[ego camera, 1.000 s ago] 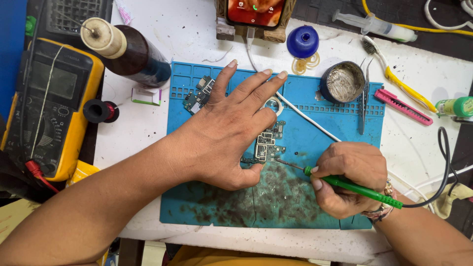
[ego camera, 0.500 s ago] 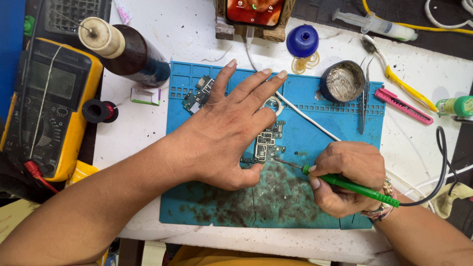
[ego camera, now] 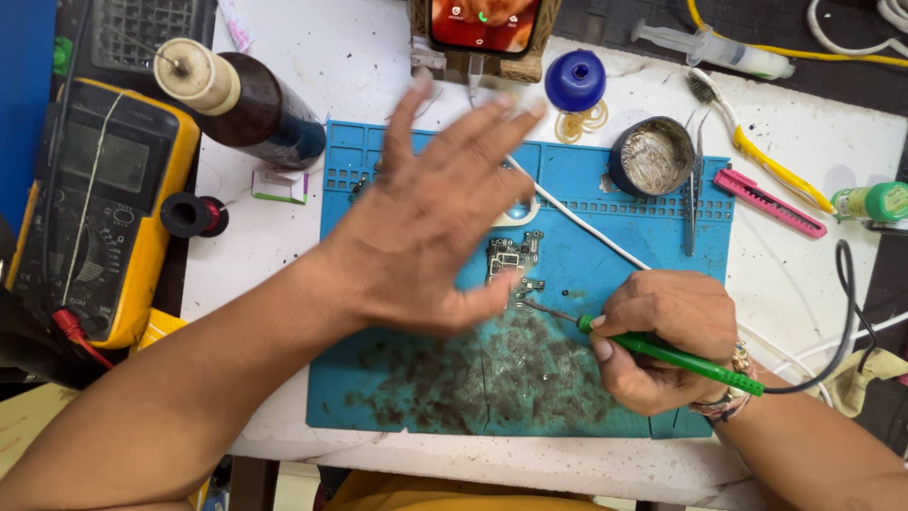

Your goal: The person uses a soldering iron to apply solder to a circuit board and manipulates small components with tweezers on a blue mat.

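Just left of the right hand [ego camera: 667,341], which is clenched round a slim green-handled soldering iron [ego camera: 672,353] slanting up-left, a small grey circuit board [ego camera: 513,262] lies on the blue silicone mat [ego camera: 615,237], while the empty, spread left hand [ego camera: 430,222] is held nearer.

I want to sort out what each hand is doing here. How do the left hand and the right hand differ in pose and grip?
The left hand is open with fingers spread, blurred, holding nothing; the right hand is curled shut around a green soldering iron.
The left hand hovers over the mat's upper middle, beside the small circuit board; the right hand rests low at the right, the iron's tip by the board.
Both are over the blue mat.
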